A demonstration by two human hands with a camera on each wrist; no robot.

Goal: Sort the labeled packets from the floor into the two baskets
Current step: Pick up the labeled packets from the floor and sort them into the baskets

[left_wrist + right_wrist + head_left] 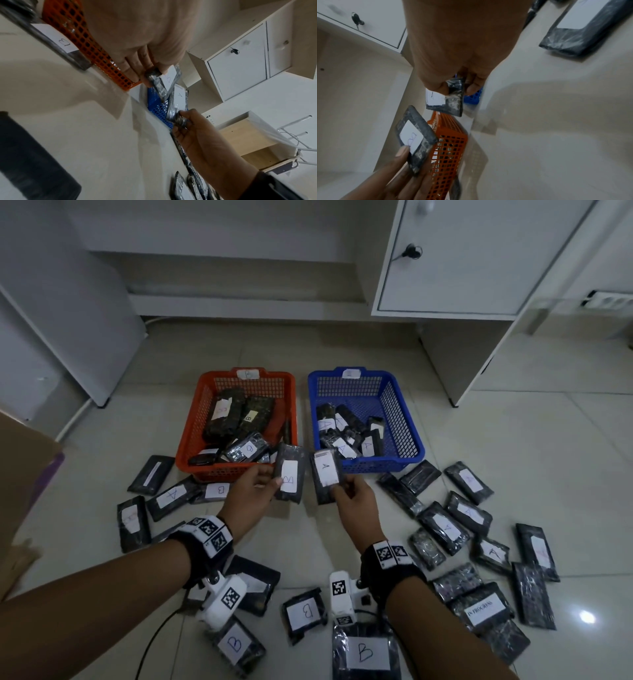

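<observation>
1. The left hand (251,491) pinches the B packet (290,472) by its lower end, thumb on the white label, fingers curled behind. The packet hangs over the near rim of the orange basket (191,440), which holds B packets. It is a light hold on slick wrap; I'd guess a quick flick could send it short, onto the floor (513,440) in front of the rim.
2. The two held packets sit just beside each other, over the gap between the baskets. If the hands cross or drift, either one could drop into the wrong basket or into that gap.
3. The right hand (356,501) grips the A packet (326,474) at its bottom end, thumb in front, fingers folded behind, near the front corner of the blue basket (407,419). The A packets there are heaped toward the left, so the right half is free.
4. Both baskets are open-topped with low walls, so the way forward looks clear. Loose packets ring both arms on the floor, thickest to the right, and a dragging wrist could scatter them.
</observation>
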